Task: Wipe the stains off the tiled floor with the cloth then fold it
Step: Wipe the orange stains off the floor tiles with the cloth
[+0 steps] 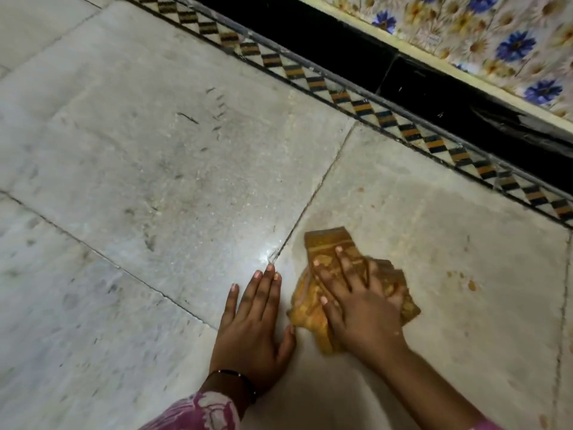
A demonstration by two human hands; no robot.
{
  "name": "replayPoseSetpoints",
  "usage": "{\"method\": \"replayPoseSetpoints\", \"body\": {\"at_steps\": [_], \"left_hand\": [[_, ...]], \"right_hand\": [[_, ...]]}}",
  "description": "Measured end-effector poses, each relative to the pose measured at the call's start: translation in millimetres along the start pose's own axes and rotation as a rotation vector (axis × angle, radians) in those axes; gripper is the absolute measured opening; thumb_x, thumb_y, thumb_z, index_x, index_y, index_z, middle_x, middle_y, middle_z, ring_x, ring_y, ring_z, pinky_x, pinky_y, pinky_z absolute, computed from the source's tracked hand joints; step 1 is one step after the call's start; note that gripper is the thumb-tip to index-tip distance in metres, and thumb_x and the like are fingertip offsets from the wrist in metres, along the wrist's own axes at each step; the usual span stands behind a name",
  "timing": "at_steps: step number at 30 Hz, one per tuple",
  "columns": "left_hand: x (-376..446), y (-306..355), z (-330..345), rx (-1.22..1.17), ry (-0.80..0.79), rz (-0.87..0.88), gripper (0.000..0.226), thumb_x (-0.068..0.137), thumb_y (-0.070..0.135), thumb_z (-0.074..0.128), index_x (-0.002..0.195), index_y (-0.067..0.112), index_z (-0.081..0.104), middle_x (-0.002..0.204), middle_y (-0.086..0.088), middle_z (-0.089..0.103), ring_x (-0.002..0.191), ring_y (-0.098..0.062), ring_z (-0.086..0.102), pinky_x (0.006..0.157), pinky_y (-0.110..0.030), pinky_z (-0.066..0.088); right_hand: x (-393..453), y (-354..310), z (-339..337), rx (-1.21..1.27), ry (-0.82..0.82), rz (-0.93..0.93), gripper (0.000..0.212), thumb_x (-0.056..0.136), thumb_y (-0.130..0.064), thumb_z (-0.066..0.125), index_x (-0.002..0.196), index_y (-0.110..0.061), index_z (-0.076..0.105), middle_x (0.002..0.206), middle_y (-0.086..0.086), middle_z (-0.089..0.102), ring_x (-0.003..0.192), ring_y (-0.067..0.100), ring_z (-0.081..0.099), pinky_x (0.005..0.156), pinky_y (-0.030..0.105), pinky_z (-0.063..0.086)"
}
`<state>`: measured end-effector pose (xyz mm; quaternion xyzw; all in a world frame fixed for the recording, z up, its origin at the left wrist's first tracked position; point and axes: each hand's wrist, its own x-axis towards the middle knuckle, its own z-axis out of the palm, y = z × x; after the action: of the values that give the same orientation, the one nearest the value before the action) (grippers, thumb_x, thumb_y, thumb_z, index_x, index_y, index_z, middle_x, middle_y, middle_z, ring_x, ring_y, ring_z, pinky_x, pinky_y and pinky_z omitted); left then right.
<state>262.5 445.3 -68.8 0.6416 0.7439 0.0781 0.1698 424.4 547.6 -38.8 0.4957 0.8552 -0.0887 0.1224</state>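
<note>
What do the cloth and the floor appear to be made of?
Cloth: soft woven fabric, mustard-orange, matte; it crumples and folds under the right hand.
Floor: large pale stone-like tiles, possibly marble, semi-polished; grey veining, a light glare and thin grout lines show.

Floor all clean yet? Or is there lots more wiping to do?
Not yet. The right hand presses the orange cloth flat on the floor, mid-wipe, while the left hand rests beside it. Orange stains remain to the right, and the cloth isn't folded.
</note>
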Motion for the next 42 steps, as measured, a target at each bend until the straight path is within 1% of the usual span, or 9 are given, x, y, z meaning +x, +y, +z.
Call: {"method": "replayPoseSetpoints", "body": {"at_steps": [3,7,12,19,24,29,33,37,42], "left_hand": [[2.5,-1.0,-0.8,-0.01,0.005,-0.002,0.077,0.083,0.051,0.041,0.148,0.012,0.027,0.156,-0.003,0.02,0.143,-0.016,0.015,0.114,-0.045,0.011],[0.9,-1.9,0.2,-0.008,0.004,-0.009,0.078,0.083,0.051,0.04,0.149,0.013,0.023,0.157,-0.002,0.019,0.144,-0.016,0.014,0.114,-0.045,0.011],[1.8,-1.5,-2.7,-0.001,0.006,-0.001,0.078,0.084,0.052,0.038,0.15,0.013,0.02,0.157,-0.003,0.019,0.143,-0.016,0.013,0.113,-0.045,0.01],[0.4,-1.5,-1.5,-0.003,-0.008,-0.017,0.078,0.087,0.051,0.035,0.151,0.015,0.013,0.158,-0.001,0.008,0.144,-0.014,0.003,0.116,-0.043,0.002],[0.0,0.3,-1.3,0.005,-0.012,-0.016,0.076,0.088,0.051,0.034,0.152,0.016,0.01,0.159,-0.001,0.005,0.145,-0.013,-0.002,0.116,-0.044,0.0],[28.6,7.3,-9.5,0.058,0.037,0.081,0.08,0.083,0.058,0.035,0.144,0.007,0.03,0.149,-0.014,0.035,0.134,-0.032,0.032,0.107,-0.045,0.017],[94.2,31.7,-20.0,0.096,0.062,0.193,0.092,0.083,0.069,0.03,0.151,0.014,0.0,0.159,-0.009,0.005,0.145,-0.024,-0.002,0.115,-0.043,-0.009],[107.9,32.5,0.0,0.145,0.008,0.088,0.098,0.081,0.077,0.021,0.151,0.014,-0.006,0.159,-0.006,-0.012,0.145,-0.019,-0.014,0.115,-0.048,-0.012],[107.1,30.8,-4.8,0.102,0.048,0.105,0.099,0.08,0.078,0.022,0.151,0.015,-0.003,0.159,-0.006,-0.011,0.145,-0.019,-0.013,0.116,-0.049,-0.009]], "right_hand": [[72.3,21.7,-18.3,0.01,0.074,0.091,0.061,0.085,-0.066,0.022,0.143,-0.051,0.013,0.157,-0.004,0.017,0.13,0.036,0.026,0.097,0.064,0.021],[149.8,19.0,-39.5,0.12,0.096,0.304,0.058,0.091,-0.06,0.021,0.146,-0.046,0.01,0.158,0.001,0.007,0.133,0.037,0.017,0.104,0.063,0.011],[49.6,25.0,-14.9,0.014,0.06,0.022,0.059,0.088,-0.059,0.02,0.145,-0.051,0.005,0.158,-0.001,0.012,0.131,0.036,0.022,0.105,0.06,0.013],[98.9,93.3,-33.8,0.132,0.089,0.431,0.061,0.089,-0.065,0.016,0.145,-0.047,-0.002,0.159,-0.002,-0.002,0.134,0.042,0.016,0.107,0.063,0.012],[115.7,82.4,-35.2,0.098,0.097,0.415,0.06,0.093,-0.06,0.021,0.147,-0.043,0.002,0.159,0.002,-0.001,0.136,0.04,0.013,0.106,0.063,0.006],[117.9,87.5,-37.7,0.126,0.063,0.412,0.061,0.092,-0.062,0.023,0.146,-0.045,0.0,0.159,0.001,-0.001,0.136,0.04,0.013,0.106,0.064,0.007],[122.2,88.7,-31.2,0.085,0.098,0.411,0.061,0.092,-0.062,0.023,0.147,-0.043,0.004,0.159,0.001,0.002,0.134,0.039,0.017,0.104,0.063,0.011],[105.1,80.7,-25.8,0.041,0.176,0.327,0.061,0.089,-0.06,0.02,0.147,-0.041,0.013,0.158,0.002,0.012,0.129,0.037,0.023,0.104,0.061,0.016],[18.3,83.0,-3.7,-0.043,0.128,-0.156,0.058,0.086,-0.055,0.026,0.143,-0.043,0.027,0.154,-0.002,0.027,0.117,0.033,0.033,0.092,0.052,0.028]]}}
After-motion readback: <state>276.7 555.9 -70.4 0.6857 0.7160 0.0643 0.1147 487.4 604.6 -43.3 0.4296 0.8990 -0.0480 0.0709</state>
